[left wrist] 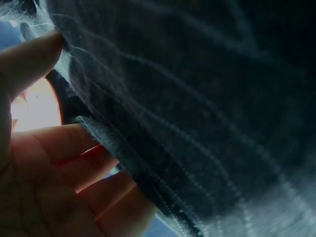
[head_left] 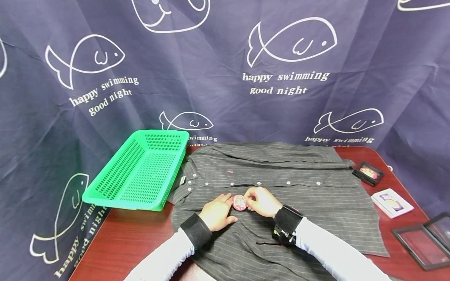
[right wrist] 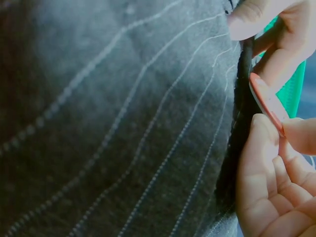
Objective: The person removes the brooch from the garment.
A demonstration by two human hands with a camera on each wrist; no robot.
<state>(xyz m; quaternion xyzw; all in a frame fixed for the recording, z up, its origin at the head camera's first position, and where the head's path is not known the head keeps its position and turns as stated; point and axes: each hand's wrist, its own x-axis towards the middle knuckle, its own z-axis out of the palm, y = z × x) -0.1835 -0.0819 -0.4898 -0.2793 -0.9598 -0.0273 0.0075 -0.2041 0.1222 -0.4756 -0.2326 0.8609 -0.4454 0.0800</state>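
A dark grey striped shirt (head_left: pixel 295 210) is spread across the table, its row of white buttons running from side to side. On it, my right hand (head_left: pixel 263 201) pinches the edge of a round red-and-white badge (head_left: pixel 240 202) between thumb and finger. Seen edge-on in the right wrist view, the badge (right wrist: pixel 266 101) stands tilted close to the cloth. My left hand (head_left: pixel 216 212) rests on the shirt just left of the badge, fingers extended and thumb spread. The left wrist view shows the left hand's fingers (left wrist: pixel 64 143) against the striped cloth.
A green plastic basket (head_left: pixel 128 203) stands at the left on the red-brown table (head_left: pixel 140 234). Along the right side lie a small black case with a red-and-yellow picture (head_left: pixel 368 173), a white card box (head_left: pixel 391 203) and a dark-framed clear case (head_left: pixel 423 246). A blue fish-print curtain (head_left: pixel 225 78) hangs behind.
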